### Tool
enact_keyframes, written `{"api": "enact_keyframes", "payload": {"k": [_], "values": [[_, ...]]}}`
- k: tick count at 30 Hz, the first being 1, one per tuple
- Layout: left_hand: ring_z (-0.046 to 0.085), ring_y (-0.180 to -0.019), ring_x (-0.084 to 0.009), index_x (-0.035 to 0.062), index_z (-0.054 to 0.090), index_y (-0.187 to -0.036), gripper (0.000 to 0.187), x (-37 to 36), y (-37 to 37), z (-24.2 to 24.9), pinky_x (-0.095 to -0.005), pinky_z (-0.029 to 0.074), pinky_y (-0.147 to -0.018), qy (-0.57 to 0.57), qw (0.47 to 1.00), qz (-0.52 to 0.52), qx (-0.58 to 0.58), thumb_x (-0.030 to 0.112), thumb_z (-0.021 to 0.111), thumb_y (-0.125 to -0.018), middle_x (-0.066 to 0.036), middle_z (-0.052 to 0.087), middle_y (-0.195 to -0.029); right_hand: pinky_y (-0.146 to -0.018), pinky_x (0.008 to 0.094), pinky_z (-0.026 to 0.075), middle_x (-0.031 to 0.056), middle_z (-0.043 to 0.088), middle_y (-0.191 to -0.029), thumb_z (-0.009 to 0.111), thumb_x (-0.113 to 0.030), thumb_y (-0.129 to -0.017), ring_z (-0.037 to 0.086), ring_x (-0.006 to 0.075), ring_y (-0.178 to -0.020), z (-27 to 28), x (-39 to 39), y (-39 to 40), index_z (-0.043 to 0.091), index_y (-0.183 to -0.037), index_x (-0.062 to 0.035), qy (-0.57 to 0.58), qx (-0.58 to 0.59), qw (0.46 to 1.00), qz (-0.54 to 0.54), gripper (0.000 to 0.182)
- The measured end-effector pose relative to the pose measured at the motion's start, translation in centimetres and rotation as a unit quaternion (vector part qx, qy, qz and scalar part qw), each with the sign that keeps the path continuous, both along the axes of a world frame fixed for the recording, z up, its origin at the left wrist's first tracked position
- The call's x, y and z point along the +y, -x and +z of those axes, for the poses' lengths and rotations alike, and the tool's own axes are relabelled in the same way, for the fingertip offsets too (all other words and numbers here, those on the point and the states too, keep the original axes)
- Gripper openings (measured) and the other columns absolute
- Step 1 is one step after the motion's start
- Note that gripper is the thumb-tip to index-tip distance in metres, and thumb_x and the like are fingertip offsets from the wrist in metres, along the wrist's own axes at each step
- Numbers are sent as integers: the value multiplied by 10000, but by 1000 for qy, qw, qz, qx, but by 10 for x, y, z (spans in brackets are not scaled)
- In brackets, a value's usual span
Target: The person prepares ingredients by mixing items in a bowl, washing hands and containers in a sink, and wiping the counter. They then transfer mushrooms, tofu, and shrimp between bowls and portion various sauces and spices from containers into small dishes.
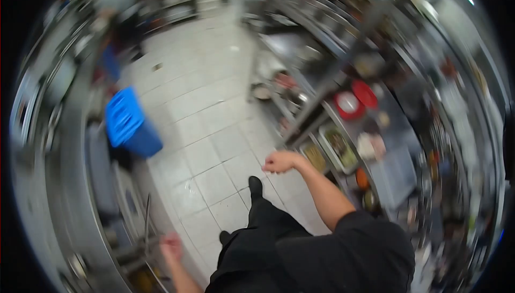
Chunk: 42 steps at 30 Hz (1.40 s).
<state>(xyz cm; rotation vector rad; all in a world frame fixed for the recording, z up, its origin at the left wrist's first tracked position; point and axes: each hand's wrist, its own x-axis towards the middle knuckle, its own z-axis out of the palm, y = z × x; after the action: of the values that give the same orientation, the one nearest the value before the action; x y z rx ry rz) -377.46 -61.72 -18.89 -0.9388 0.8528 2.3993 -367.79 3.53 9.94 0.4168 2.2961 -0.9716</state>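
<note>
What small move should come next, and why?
Probably a step forward along the tiled floor, keeping right of the blue bin: one black shoe is ahead of the other, the bin stands to the left, and the right hand seems to hold nothing. The left hand is too blurred to tell.

Smooth floor tiles [199, 145] are throwing back a sheen before us as a blue plastic bin [132, 124] is showing smooth sides, a metal counter [395, 125] is gleaming dully, a translucent plastic box [394, 177] is looking smooth, and a black cloth shirt [354, 255] and trousers [272, 219] are appearing matt.
</note>
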Motion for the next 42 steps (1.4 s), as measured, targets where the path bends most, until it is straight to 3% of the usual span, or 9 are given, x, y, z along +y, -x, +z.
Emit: {"api": "enact_keyframes", "payload": {"k": [2,3,5,9,12,16,23,32,42], "values": [[684,-1022,-340,5,638,-1252,432,124,2,-1,-468,634,-796,262,816,-511,-68,338,699,-984,-193,686,-1140,-516,325,527,63,723,-765,643,-454,-971,669,161,-620,-3,62,-35,732,-917,-31,-37,-17,988,-148,435],[671,-1016,-335,8,612,-1357,552,205,1,29,-469,625,-785,303,686,-659,62,336,754,-937,-194,661,-1230,-519,340,520,79,718,-739,657,-428,-953,667,170,-611,5,93,-57,728,-897,-17,-68,2,965,-254,421],[690,-878,-217,17,664,-1306,464,343,38,4,-390,587,-700,311,550,-739,232,296,749,-945,-125,736,-1108,-533,360,500,132,682,-670,690,-361,-961,679,180,-622,-8,175,-100,687,-834,24,-183,185,874,-411,405],[722,-949,-217,-12,679,-1171,286,624,137,94,-357,602,-816,185,674,-622,353,241,620,-1052,-118,727,-1065,-592,359,547,101,700,-811,644,-256,-1013,691,218,-722,7,303,-110,673,-996,20,-32,319,729,-605,278],[712,-1060,-265,-39,598,-1272,407,843,189,168,-386,595,-913,158,702,-544,433,317,589,-1077,-160,680,-1218,-589,359,554,92,680,-904,628,-213,-1020,664,221,-731,-7,414,-52,631,-1082,26,179,465,526,-689,247],[697,-1005,-323,-84,580,-1264,427,1045,205,258,-414,617,-881,141,813,-466,318,258,642,-1015,-177,646,-1204,-684,430,650,177,687,-1073,596,-223,-1035,694,313,-802,-49,555,16,598,-1281,43,347,466,342,-739,362],[720,-788,-289,-67,682,-1077,196,1121,222,248,-331,645,-594,240,738,-530,341,13,632,-906,-161,695,-1018,-704,439,633,181,688,-1083,574,-234,-1044,698,318,-886,-41,633,51,613,-1255,48,213,409,338,-820,354],[718,-845,-311,-93,528,-1107,271,1107,198,335,-409,703,-616,303,779,-434,337,-53,648,-868,-187,610,-1054,-662,403,581,141,682,-951,569,-201,-1039,677,265,-810,-41,630,35,649,-1134,40,200,411,380,-804,271],[751,-977,-418,-64,629,-1232,393,1166,158,289,-523,649,-701,108,843,-420,319,104,731,-891,-206,734,-1164,-616,363,523,96,675,-805,564,-165,-1034,654,206,-726,-46,611,21,689,-1000,31,224,388,443,-777,235]]}}
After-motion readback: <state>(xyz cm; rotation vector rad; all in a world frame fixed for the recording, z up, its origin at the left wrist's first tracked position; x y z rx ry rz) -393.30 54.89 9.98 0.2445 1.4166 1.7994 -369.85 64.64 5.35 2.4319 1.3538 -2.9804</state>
